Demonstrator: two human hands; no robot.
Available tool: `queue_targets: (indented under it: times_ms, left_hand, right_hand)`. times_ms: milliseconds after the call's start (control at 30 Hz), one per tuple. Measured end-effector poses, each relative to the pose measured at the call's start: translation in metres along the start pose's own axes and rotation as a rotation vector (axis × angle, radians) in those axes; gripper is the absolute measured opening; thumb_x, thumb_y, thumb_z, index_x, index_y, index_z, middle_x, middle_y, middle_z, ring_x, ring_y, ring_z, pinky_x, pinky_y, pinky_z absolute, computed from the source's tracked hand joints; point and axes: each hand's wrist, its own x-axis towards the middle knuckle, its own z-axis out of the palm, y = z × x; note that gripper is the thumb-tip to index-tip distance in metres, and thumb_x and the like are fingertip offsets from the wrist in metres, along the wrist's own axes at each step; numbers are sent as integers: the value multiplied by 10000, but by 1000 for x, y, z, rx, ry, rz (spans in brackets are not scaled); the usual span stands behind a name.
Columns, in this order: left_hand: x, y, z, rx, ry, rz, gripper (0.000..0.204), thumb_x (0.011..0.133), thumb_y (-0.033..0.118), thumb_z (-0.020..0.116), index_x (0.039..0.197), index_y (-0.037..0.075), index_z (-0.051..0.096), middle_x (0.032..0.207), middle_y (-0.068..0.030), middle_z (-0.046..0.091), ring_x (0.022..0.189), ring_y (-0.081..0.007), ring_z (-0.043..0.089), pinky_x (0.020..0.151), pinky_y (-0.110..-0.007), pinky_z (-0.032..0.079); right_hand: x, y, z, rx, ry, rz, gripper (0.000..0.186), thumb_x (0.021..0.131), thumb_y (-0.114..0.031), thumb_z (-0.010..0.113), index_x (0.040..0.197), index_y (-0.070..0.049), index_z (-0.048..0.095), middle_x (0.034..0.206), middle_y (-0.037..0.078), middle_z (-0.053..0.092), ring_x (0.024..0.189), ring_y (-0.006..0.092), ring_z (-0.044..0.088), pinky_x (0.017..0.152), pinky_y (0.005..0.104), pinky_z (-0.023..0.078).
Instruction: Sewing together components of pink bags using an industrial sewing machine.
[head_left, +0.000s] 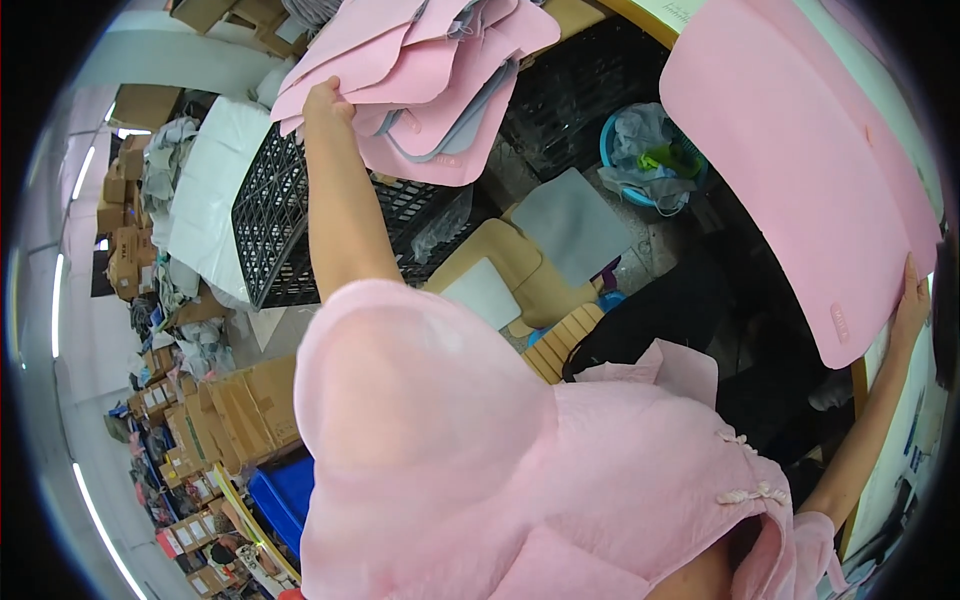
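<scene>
My left hand, at the upper middle, grips the edge of a loose stack of pink sheets with rounded corners and some grey layers among them. The stack is over a black plastic crate. At the far right, the fingers of my right hand are closed on the edge of a large curved pink sheet, which has a small raised label near its lower corner. This sheet is on or just over a pale worktable; which of these, I cannot tell.
Between my arms are seat pads, a wooden slatted seat and a blue basin holding plastic bags. Piled cardboard boxes, a blue bin and a white-covered pile stand at the left.
</scene>
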Motion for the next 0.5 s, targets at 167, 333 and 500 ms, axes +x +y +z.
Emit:
queue_targets:
  times_ms: [167, 333, 500]
  left_hand:
    - [-76, -30, 6, 310, -266, 421, 500, 716, -34, 428, 1213, 6, 390, 1015, -158, 514, 827, -225, 544, 707, -347, 478]
    - [-54, -27, -53, 1459, -552, 1190, 574, 737, 149, 525, 1276, 136, 329, 996, -257, 525, 879, -308, 565, 658, -422, 447]
    - [-128, -21, -3, 1950, -194, 855, 683, 645, 425, 635, 1237, 218, 365, 965, -211, 553, 853, -332, 565, 624, -413, 456]
  right_hand:
    - [-2, -1, -13, -72, 24, -24, 396, 835, -268, 535, 1091, 34, 520, 1024, 84, 564, 923, 132, 515, 809, 232, 391]
    - [-2, -5, -1, -266, 68, -72, 465, 816, -349, 532, 1081, 33, 529, 1022, 117, 572, 929, 166, 526, 828, 254, 385]
    - [-4, -9, -4, -385, 130, -50, 491, 804, -388, 530, 1067, 27, 539, 1005, 132, 576, 914, 181, 534, 827, 262, 387]
